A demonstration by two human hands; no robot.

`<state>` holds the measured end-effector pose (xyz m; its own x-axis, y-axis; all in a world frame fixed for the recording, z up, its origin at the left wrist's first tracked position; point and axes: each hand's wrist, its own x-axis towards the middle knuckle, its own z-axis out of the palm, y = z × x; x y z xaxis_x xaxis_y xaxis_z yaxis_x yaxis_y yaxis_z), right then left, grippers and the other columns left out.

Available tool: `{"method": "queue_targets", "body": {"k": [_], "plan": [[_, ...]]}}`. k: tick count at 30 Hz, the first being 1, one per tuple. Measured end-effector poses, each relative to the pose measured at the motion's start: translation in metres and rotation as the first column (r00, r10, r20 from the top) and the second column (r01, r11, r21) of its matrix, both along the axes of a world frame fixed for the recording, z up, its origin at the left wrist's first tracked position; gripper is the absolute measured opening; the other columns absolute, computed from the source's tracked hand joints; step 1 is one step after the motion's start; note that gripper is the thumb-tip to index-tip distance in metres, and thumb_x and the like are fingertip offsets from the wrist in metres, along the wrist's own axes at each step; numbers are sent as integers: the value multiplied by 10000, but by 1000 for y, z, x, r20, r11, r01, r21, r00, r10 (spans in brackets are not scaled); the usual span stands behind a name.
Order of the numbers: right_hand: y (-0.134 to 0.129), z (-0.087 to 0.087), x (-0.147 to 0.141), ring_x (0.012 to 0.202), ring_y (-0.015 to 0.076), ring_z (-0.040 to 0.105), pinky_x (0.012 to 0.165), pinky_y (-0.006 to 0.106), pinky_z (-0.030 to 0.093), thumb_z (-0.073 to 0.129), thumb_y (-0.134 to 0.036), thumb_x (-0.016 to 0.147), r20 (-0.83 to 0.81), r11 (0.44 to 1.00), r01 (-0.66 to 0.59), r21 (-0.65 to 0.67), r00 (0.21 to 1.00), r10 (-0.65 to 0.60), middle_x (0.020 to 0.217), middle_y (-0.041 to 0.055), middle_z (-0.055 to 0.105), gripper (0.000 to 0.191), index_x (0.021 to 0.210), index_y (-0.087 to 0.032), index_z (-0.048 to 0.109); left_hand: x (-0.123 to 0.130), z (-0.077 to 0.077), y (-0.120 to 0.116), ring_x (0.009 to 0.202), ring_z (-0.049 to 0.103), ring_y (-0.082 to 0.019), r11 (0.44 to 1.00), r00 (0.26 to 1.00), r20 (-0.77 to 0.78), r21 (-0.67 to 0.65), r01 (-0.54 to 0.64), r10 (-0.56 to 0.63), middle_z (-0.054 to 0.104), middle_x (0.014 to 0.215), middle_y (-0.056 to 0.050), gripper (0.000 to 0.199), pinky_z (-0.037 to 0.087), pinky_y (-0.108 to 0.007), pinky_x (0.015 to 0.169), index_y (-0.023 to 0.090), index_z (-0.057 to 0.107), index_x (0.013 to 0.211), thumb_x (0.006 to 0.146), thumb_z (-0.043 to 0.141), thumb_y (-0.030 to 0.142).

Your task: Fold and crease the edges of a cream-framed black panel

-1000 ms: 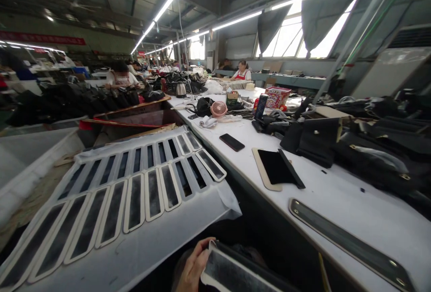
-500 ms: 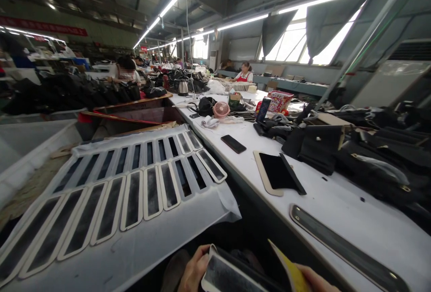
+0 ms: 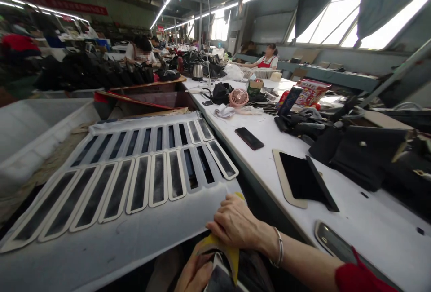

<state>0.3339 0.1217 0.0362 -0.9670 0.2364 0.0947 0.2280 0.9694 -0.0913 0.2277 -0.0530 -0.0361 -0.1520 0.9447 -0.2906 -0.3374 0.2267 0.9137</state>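
At the bottom of the head view, my left hand (image 3: pixel 195 268) is closed on a dark panel with a pale border (image 3: pixel 220 277), only partly in view. My right hand (image 3: pixel 235 222), with a bangle at the wrist, reaches across and grips a bent yellow-faced sheet (image 3: pixel 232 256) that curves over the panel. The fingers of my left hand lie close under the sheet's near edge. To the left, a grey-white covered board (image 3: pixel 134 233) bears rows of dark strips with pale borders (image 3: pixel 138 184).
On the white table (image 3: pixel 249 166) lie a phone (image 3: pixel 249 138), a black piece on a beige backing (image 3: pixel 299 177) and a long dark strap-like panel (image 3: pixel 336 242). A pink fan (image 3: pixel 238 97) stands farther back. Black bags (image 3: pixel 367 152) crowd the right. A white bin (image 3: pixel 43 126) stands left.
My right hand has swung left from the right side, bringing the yellow sheet over the panel and near my left hand. The view has turned slightly left.
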Motion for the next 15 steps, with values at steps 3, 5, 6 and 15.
{"method": "queue_targets", "body": {"k": [3, 5, 6, 15], "plan": [[8, -5, -14, 496, 143, 499, 627, 366, 268, 564, -425, 910, 3, 988, -155, 5, 988, 155, 565, 29, 671, 411, 575, -191, 607, 3, -6, -1, 1243, 585, -291, 999, 999, 6, 26, -48, 48, 676, 1292, -69, 669, 416, -384, 1091, 255, 502, 1417, 833, 631, 555], [11, -7, -21, 488, 151, 488, 623, 374, 264, 525, -422, 923, 1, 973, -231, 15, 973, 231, 557, 32, 664, 420, 579, -195, 603, 4, -12, -2, 1249, 584, -279, 996, 997, -5, 37, -82, 82, 624, 1370, -75, 779, 424, -365, 1080, 248, 361, 1503, 836, 631, 546], [13, -8, -23, 481, 154, 482, 619, 378, 262, 501, -418, 932, 0, 965, -262, 20, 965, 262, 549, 31, 659, 428, 580, -197, 601, 5, -14, -3, 1233, 596, -273, 995, 995, -20, 38, -97, 98, 600, 1398, -79, 819, 436, -354, 1065, 244, 305, 1527, 837, 631, 541], [16, -8, -33, 434, 150, 463, 571, 372, 245, 528, -462, 910, 21, 905, -423, 41, 906, 423, 473, 22, 622, 457, 548, -195, 608, 1, -1, -6, 1053, 659, -280, 999, 939, -344, -44, -32, 15, 753, 1037, -67, 559, 509, -318, 939, 187, 601, 1332, 878, 546, 508]]}}
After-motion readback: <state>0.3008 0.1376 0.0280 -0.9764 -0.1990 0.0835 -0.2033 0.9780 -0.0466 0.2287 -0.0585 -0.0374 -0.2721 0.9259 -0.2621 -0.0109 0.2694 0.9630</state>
